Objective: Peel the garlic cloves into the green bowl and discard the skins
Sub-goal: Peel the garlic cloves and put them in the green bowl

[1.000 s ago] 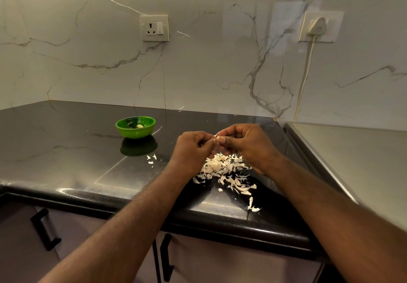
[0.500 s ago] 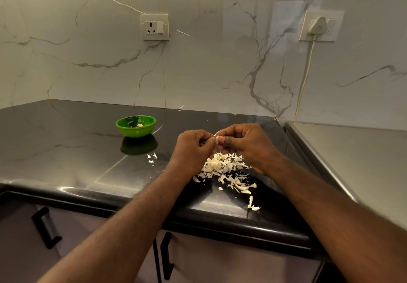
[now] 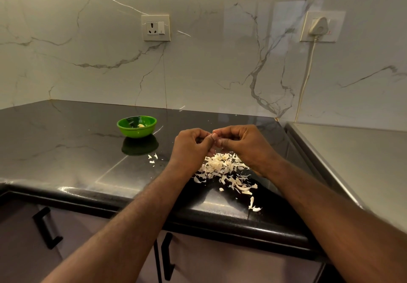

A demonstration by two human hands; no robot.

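Two hands meet above the desk (image 3: 66, 146), fingers curled and fingertips touching. The left hand (image 3: 191, 148) and right hand (image 3: 242, 144) both pinch a garlic clove (image 3: 214, 131) between them; only a pale sliver shows, the rest is hidden by the fingers.

Directly beneath the hands: a loose heap of skins (image 3: 222, 166), thin, papery, off-white, curled flakes. The heap trails toward the desk's rounded front edge. A few stray flakes (image 3: 153, 158) lie apart, to the left of the heap.

The green bowl (image 3: 136, 131) is round, glossy and shallow. It stands upright, to the left of the hands and farther back. One pale yellowish peeled clove (image 3: 141, 125) lies inside.

The desk surface is black polished stone with faint light veins, and mirrors the bowl. The wall is white marble-pattern tile with grey veining. It carries one socket (image 3: 155, 27) and one white plug (image 3: 317, 26) with a cord hanging down. A brushed steel surface (image 3: 363, 157) adjoins at the right.
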